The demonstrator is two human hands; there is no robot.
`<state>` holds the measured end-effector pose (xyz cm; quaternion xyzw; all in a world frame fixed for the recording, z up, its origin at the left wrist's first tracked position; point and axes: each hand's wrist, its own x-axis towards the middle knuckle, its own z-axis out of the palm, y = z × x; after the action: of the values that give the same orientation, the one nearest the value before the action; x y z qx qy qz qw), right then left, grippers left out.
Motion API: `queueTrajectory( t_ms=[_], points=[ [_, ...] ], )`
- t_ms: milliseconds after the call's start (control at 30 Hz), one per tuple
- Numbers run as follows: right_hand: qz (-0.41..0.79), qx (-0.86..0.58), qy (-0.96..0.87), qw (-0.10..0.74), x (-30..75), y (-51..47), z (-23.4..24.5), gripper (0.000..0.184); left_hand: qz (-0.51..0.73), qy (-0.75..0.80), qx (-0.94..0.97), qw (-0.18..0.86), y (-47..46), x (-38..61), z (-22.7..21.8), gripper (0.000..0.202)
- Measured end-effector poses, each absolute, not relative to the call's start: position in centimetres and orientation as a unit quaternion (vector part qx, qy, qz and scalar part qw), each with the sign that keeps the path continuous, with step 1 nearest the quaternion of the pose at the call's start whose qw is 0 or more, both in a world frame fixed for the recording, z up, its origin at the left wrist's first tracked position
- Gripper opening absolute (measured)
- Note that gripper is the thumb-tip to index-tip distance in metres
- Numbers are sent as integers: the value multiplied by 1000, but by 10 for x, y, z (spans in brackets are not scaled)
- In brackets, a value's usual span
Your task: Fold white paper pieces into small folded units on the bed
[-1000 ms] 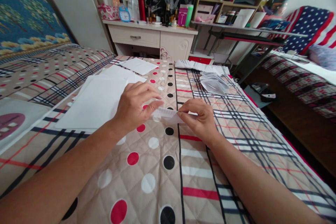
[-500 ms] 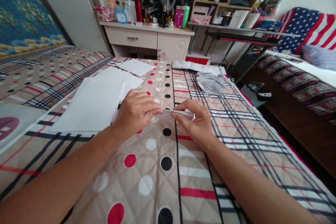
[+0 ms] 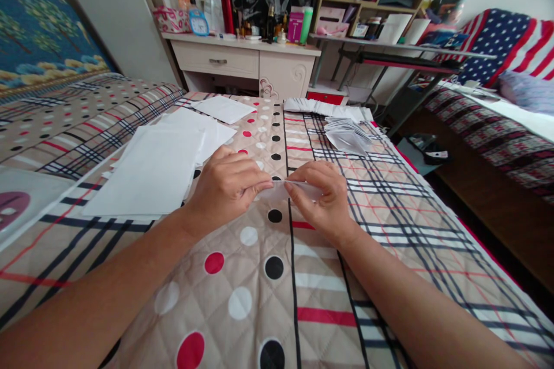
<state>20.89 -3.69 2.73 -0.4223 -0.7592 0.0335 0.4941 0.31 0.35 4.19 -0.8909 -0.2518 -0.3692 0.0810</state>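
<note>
Paper (image 3: 277,189) runs lengthwise from left to right, pinched by left grip (image 3: 231,181) and right grip (image 3: 321,199).

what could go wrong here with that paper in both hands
The thin paper, pinched by the left hand and right hand, might crease or tear if pulled unevenly. The left hand is close to the loose white sheets and could nudge them. The loosely fanned papers might slide if jostled.

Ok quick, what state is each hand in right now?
Left hand: closed, pinching a piece of white paper.
Right hand: closed, thumb and fingers pinching the same piece.
</note>
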Motion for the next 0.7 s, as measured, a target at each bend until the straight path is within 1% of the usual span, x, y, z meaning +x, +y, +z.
queueTrajectory(
  t_ms=[233, 467, 567, 633, 700],
  points=[
    [34, -419, -766, 487, 209, -35, 29, 12, -360, -249, -897, 58, 9, -2, 49, 16],
    [48, -421, -762, 490, 230, -22, 22, 13, -351, -299, -887, 9, 25, -16, 47, 15],
    [76, -464, -712, 521, 240, -18, 21, 14, -365, -343, -864, -47, 34, -22, 41, 14],
    [109, -498, -661, 550, 243, -16, 22, 16, -372, -381, -839, -115, 39, -25, 36, 14],
    [158, -508, -638, 556, 240, -17, 22, 17, -354, -398, -827, -178, 42, -24, 30, 14]
  ],
)
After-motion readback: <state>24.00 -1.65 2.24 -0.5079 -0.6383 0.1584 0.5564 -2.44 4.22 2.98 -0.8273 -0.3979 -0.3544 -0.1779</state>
